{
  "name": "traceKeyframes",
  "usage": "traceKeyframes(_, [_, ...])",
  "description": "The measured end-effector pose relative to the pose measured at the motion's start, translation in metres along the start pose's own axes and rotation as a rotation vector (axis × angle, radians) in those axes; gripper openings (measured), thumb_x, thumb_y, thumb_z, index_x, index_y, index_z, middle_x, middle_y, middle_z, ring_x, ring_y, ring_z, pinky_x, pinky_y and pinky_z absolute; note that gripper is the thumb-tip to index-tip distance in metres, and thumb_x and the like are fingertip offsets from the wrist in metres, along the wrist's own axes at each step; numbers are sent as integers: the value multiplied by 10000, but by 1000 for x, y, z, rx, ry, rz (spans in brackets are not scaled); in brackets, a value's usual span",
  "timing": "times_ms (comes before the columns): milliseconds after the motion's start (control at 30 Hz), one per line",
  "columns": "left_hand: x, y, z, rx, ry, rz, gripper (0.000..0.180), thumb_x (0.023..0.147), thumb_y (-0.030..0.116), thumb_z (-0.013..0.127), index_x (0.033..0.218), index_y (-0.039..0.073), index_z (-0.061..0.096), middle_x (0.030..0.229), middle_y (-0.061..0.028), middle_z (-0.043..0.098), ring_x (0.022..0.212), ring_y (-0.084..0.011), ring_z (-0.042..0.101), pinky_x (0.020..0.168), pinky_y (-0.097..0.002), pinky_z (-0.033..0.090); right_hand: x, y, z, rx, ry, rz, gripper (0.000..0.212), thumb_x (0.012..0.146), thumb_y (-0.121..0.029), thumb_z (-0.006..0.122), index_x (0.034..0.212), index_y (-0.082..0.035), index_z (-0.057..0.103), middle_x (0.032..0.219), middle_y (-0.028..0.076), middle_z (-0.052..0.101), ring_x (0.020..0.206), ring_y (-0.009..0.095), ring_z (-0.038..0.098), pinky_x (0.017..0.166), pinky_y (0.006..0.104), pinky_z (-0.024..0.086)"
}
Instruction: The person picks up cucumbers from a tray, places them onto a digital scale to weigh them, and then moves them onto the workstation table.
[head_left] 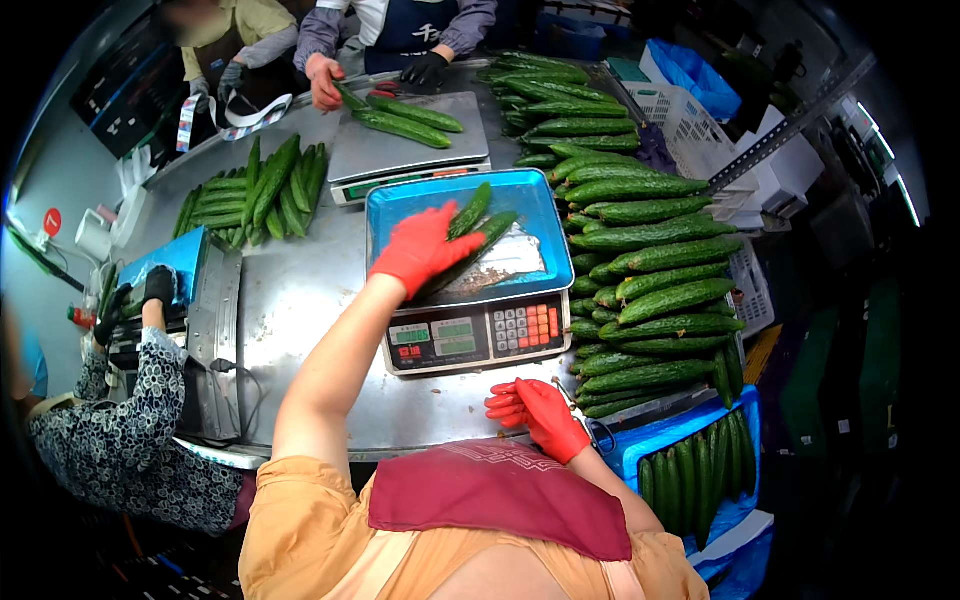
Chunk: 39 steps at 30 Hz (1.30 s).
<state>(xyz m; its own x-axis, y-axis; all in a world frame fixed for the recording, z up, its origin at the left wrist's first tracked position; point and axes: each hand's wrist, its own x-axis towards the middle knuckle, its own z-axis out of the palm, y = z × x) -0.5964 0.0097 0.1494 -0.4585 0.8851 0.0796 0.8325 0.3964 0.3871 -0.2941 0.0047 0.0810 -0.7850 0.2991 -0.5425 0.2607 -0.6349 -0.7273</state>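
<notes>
Landmark: digital scale (478,335) with a blue tray (387,212), standing on a steel table (300,340).
Left hand, red glove (425,245): closed from above on a pair of cucumbers (497,228) in the scale's tray, thumb across the right-hand one; whether they are lifted cannot be told.
Right hand, red glove (545,415): before the scale's front right corner, fingers loosely bent, holding nothing visible; scissors (603,436) just beside.
Open room: bare steel left of the scale and a strip before it.
Tight side: cucumber stack (665,262) close along the scale's right.
Crate, blue-lined (622,452): right of and nearer than the scale; upright cucumbers (700,475) packed inside.
Second scale (345,150): beyond the first; cucumbers (405,127) on its plate.
</notes>
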Motion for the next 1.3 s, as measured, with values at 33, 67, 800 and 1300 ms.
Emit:
traceKeyframes(33, [-2,0,-10,-95,32,3,668,841,521,590,1284,27,521,1161,-235,607,1081,-388,575,924,-402,458,-2,-1,1,5,7,-1,417,1012,-325,393,1131,23,590,1026,160,681,900,220,677,715,275,502])
traceKeyframes(67, [-5,-5,-18,-127,67,6,624,858,500,579,1260,25,541,1149,-233,614,1077,-384,579,922,-398,458,-3,0,2,7,5,-2,417,1012,-325,392,1131,23,589,1026,160,680,900,219,676,716,276,503])
traceKeyframes(800, [-35,-1,-24,8,-4,57,752,814,550,616,1336,29,471,1325,-205,511,1211,-360,499,996,-403,417,-5,26,2,13,-101,59,418,1020,-310,386,1141,30,596,1032,163,669,901,225,675,707,286,534])
traceKeyframes(1300, [-29,-6,0,117,-12,10,819,728,358,680,1425,95,339,1005,-242,612,937,-417,588,831,-459,482,-12,36,8,48,-72,32,414,1019,-303,387,1164,41,566,1053,177,661,925,241,670,728,287,528])
